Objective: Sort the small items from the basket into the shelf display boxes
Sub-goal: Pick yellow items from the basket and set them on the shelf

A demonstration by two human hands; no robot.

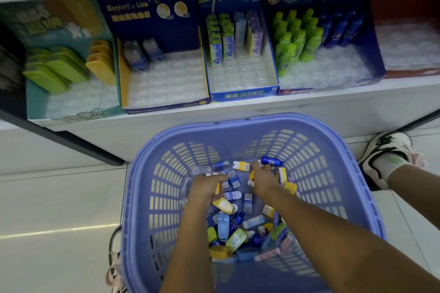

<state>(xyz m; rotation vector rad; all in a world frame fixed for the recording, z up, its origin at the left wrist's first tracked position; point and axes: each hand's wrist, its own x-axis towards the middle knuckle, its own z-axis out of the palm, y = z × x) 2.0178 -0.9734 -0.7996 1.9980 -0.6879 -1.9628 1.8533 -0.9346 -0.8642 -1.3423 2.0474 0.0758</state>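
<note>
A purple slotted basket (333, 131) stands on the floor below the shelf, its bottom covered with several small blue, yellow and green items (234, 233). Both of my hands are down inside it. My left hand (206, 189) curls its fingers over a small yellow item (217, 190). My right hand (262, 181) grips a yellow-and-white item (250, 179), just below a blue bottle-shaped item (271, 162). On the shelf stand a teal box (35, 102), a dark blue box (152, 21), a kada box (242, 95) and a box of green and blue bottles (378, 64).
A red box (409, 71) stands at the shelf's far right. The white shelf front (214, 114) runs just beyond the basket rim. My shoe (385, 150) is on the tiled floor right of the basket, and another shoe (116, 273) shows at its lower left.
</note>
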